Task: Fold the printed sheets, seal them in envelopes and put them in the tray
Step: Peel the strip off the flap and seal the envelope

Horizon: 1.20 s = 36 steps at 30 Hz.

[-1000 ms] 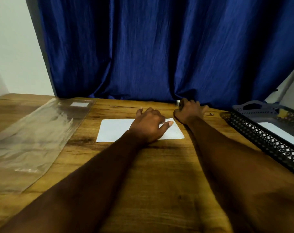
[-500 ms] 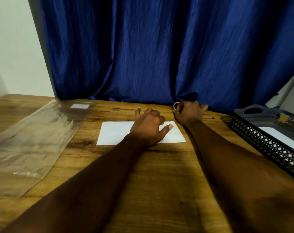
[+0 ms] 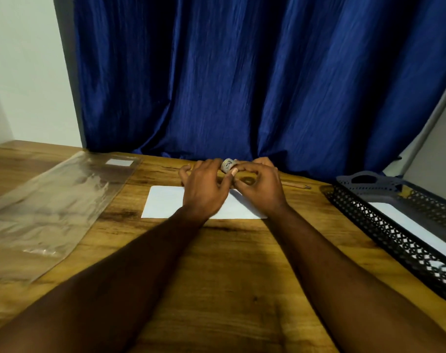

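The left hand (image 3: 204, 191) and the right hand (image 3: 262, 189) are close together, almost touching, and both hold a little roll of tape (image 3: 228, 165) between them. The left hand pinches the roll with its fingers on top and its thumb below. The right hand has its fingers curled in at the other side of the roll. The view is too blurry to show if any tape is pulled out. Both hands are up over the far edge of a white envelope (image 3: 163, 203), and they hide its middle. The envelope lies flat on the brown wood tabletop (image 3: 229, 263), with its long side facing the person. The two bare arms reach in from the near side of the envelope. Just past the far right corner of the envelope lies a pencil (image 3: 295, 185). Well to the right of the envelope is a black tray (image 3: 369, 215) with little holes in its wall, and a white sheet (image 3: 405, 220) lies flat inside it. To the left of the envelope is a big clear plastic bag (image 3: 51, 207), lying flat, with a small white label (image 3: 120, 162) at its far end. Behind the envelope, at the back edge of the tabletop, hangs a dark blue curtain (image 3: 242, 85). A pale wall (image 3: 20, 72) shows to the far left of the envelope.
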{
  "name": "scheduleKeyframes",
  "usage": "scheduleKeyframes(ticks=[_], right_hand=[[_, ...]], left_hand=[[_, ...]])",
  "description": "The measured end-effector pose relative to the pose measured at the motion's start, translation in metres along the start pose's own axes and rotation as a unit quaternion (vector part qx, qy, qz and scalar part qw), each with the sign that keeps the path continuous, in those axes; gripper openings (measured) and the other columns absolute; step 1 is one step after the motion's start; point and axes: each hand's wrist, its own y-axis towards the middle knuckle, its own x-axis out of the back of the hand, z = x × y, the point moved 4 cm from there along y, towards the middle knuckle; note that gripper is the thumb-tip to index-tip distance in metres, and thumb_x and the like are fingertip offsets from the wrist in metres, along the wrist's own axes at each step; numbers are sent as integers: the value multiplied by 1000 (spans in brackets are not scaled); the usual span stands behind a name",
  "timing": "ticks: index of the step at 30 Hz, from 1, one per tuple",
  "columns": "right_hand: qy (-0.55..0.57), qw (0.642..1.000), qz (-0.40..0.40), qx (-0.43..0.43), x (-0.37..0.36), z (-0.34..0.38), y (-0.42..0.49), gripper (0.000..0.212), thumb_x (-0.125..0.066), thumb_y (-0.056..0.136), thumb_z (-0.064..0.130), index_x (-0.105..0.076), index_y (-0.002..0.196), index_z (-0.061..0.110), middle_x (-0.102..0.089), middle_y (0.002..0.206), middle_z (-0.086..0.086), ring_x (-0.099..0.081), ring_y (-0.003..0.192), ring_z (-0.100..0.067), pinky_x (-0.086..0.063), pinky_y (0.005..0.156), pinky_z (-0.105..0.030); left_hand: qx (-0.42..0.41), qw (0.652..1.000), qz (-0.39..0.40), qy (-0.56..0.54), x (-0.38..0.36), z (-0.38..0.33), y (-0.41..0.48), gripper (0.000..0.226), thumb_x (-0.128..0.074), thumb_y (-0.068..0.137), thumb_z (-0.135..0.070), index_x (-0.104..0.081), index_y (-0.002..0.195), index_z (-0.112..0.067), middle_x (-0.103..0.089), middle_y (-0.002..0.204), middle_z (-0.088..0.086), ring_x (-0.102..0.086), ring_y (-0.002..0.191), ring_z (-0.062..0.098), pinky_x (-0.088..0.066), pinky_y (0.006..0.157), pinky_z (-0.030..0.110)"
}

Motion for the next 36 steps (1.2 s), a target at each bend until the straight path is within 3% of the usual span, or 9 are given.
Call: scheduleKeyframes(ticks=[6,10,12,15,19,25,29,32,36], right_hand=[[62,998,-7,-11,-3,-2,-3,14,-88,78,25,-82,89,31,-75,100,18,-60,106,-8,-52,93,-39],[128,991,-8,-41,-4,-7,-3,13,-77,85,16,-74,93,25,-75,92,10,-70,92,-15,-59,86,-48],[178,981,-8,-74,-2,-4,-4,20,-79,88,13,-72,106,19,-76,96,3,-72,91,-13,-63,83,-35],[232,968,14,-98,-6,-1,-5,38,-84,90,17,-71,126,12,-78,104,-1,-74,92,-5,-57,77,-17],[227,970,27,-88,-10,-2,-6,36,-88,86,18,-76,120,10,-79,104,3,-75,94,-7,-58,81,-21],[241,966,19,-92,-9,5,-7,39,-95,75,14,-76,109,11,-78,98,1,-71,83,-5,-58,76,-21],[253,964,7,-87,-6,6,-3,50,-98,70,12,-74,113,9,-75,104,-15,-69,81,-27,-61,75,-30],[265,958,23,-103,-9,5,-6,57,-97,73,10,-72,124,5,-71,96,-14,-62,76,-11,-56,70,-18],[234,965,52,-111,-12,0,-7,40,-90,84,21,-76,120,12,-72,91,8,-63,79,2,-52,72,-16]], left_hand=[[18,999,-9,-40,1,4,-1,33,-65,100,-45,-69,127,-27,-73,121,-9,-59,119,14,-27,101,40],[27,999,-11,-42,0,10,1,31,-73,96,-41,-69,125,-30,-74,119,-12,-61,115,10,-21,93,31],[26,998,-7,-62,-1,12,2,28,-75,94,-38,-70,120,-31,-75,114,-13,-63,111,10,-28,97,33],[3,989,14,-144,-2,11,1,24,-80,89,-23,-71,111,-27,-75,106,-12,-68,102,11,-52,99,45],[-10,985,35,-169,-1,6,-1,24,-80,87,-12,-71,105,-24,-75,105,-10,-69,102,7,-60,91,38],[-19,985,52,-164,-5,7,-2,26,-80,89,-22,-69,113,-28,-74,108,-14,-69,103,5,-63,86,40],[-43,991,15,-127,-1,7,-1,34,-82,86,-18,-73,119,-20,-69,116,-8,-64,105,12,-58,90,40],[-43,994,-7,-103,3,7,1,29,-80,85,-9,-74,112,-16,-60,113,-4,-58,103,18,-53,88,36],[-34,992,-5,-123,7,5,-1,24,-79,87,-6,-75,108,-16,-68,101,-6,-60,93,12,-54,83,32]])
